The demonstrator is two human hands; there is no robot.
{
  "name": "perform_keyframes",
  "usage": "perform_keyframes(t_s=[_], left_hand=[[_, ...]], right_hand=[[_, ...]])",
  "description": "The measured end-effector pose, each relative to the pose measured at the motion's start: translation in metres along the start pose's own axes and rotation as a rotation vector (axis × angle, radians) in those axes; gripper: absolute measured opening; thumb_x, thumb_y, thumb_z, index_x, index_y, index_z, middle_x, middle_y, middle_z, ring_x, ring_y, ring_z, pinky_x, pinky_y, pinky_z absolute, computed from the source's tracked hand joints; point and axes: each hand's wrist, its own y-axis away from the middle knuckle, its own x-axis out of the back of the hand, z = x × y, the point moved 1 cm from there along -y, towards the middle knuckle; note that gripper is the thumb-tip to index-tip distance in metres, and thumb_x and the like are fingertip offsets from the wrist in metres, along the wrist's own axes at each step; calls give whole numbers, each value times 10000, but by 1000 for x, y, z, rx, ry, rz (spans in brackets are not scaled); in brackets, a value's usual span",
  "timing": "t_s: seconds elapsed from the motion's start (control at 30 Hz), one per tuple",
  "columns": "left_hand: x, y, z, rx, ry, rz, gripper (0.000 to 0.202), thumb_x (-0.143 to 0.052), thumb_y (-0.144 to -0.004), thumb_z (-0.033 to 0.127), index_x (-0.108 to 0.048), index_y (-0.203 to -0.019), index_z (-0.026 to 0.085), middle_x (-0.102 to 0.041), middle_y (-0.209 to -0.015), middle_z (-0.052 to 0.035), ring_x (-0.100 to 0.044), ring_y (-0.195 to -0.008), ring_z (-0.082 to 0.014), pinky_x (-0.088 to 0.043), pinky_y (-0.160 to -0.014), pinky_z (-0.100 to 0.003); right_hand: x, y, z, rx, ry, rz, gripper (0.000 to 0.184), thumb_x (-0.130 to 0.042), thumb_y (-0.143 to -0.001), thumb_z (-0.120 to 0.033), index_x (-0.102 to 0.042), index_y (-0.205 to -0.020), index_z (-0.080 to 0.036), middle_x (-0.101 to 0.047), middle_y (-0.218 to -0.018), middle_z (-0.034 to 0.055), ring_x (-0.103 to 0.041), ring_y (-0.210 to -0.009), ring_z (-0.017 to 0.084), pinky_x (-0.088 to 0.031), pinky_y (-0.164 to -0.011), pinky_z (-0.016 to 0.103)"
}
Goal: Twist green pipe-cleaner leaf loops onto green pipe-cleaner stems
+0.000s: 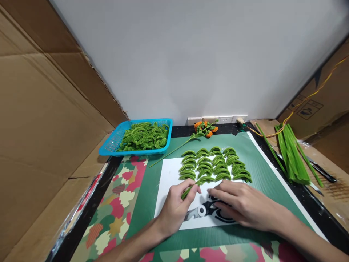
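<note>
My left hand (177,203) is closed with thumb and fingers pinched on a green pipe cleaner (187,193) piece, near the lowest row of leaves. Fingers apart and slightly bent, my right hand (240,203) hovers or rests over a black-and-grey shape (208,210) on the white sheet (169,182); whether that is a printed picture or a tool I cannot tell. Ahead of both hands, curved green pipe cleaner leaves (204,165) lie in several columns on the sheet.
A blue plastic basket (136,152) full of curled green pieces stands at the back left. Beside it lies an orange-flowered stem (188,140). On the right are a bundle of green pipe cleaners (293,156), a black-handled knife (324,171) and a yellow cord (311,95). Cardboard (46,120) walls the left side.
</note>
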Motion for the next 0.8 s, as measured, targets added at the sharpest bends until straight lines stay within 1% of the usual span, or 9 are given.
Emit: perform_keyframes(t_s=[0.13,0.23,0.33,0.47,0.53,0.63,0.7,0.77,0.8], left_hand=[[-1,3,-2,-40,-74,-172,363,-552,-1096,439,-703,-871,197,-520,-694,18,-453,-639,-163,-357,-617,-267],[-2,7,-6,-91,-134,-226,370,-533,-1108,427,-688,-860,200,-529,-697,15,-446,-632,-159,-348,-619,-273],[-4,11,-7,-145,-171,-214,353,-538,-1111,398,-686,-857,204,-498,-684,25,-418,-628,-155,-342,-623,-275],[-9,16,-6,-122,-147,-227,345,-519,-1119,397,-711,-908,203,-549,-720,15,-453,-650,-157,-360,-632,-271],[-10,17,-5,-92,-126,-238,354,-513,-1119,405,-724,-929,193,-581,-746,6,-474,-661,-155,-369,-633,-268],[-9,16,-4,-39,-63,-245,368,-518,-1113,420,-737,-959,168,-578,-749,8,-480,-655,-145,-373,-629,-262],[-8,14,-3,-13,-21,-239,379,-532,-1105,434,-738,-954,155,-550,-727,17,-466,-649,-139,-365,-624,-262],[-6,13,-2,-3,16,-222,403,-528,-1107,463,-731,-948,153,-536,-731,19,-454,-662,-139,-352,-619,-261],[-6,13,-3,3,44,-216,421,-517,-1113,486,-726,-954,157,-525,-730,22,-444,-662,-138,-344,-610,-259]], right_hand=[[-12,-6,-7,-57,-70,282,240,-481,-1143,-306,-577,-1313,-165,-687,-944,68,-635,-792,202,-473,-679,307],[-17,-12,-12,-43,-111,289,149,-485,-1130,-258,-618,-1116,-191,-669,-923,63,-595,-793,198,-449,-688,312],[-19,-15,-15,-24,-139,291,216,-461,-1118,-197,-595,-948,-200,-613,-836,41,-533,-737,182,-406,-655,312],[-13,-16,-17,37,-200,329,227,-463,-1080,-148,-557,-882,-209,-569,-768,23,-506,-687,172,-398,-624,314],[-6,-15,-14,58,-154,413,214,-473,-1048,-96,-553,-887,-211,-582,-751,20,-531,-671,167,-427,-618,308],[12,-7,6,60,79,657,193,-565,-981,-31,-577,-909,-210,-611,-741,13,-561,-650,162,-442,-620,309],[25,5,33,14,208,763,178,-659,-944,-40,-621,-899,-207,-657,-767,29,-576,-681,179,-428,-673,341],[37,21,67,-267,474,799,164,-658,-999,-178,-638,-840,-213,-684,-750,37,-617,-706,206,-432,-739,379],[41,29,84,-401,521,735,223,-626,-1029,-277,-646,-816,-214,-688,-736,48,-618,-698,224,-416,-732,394]])
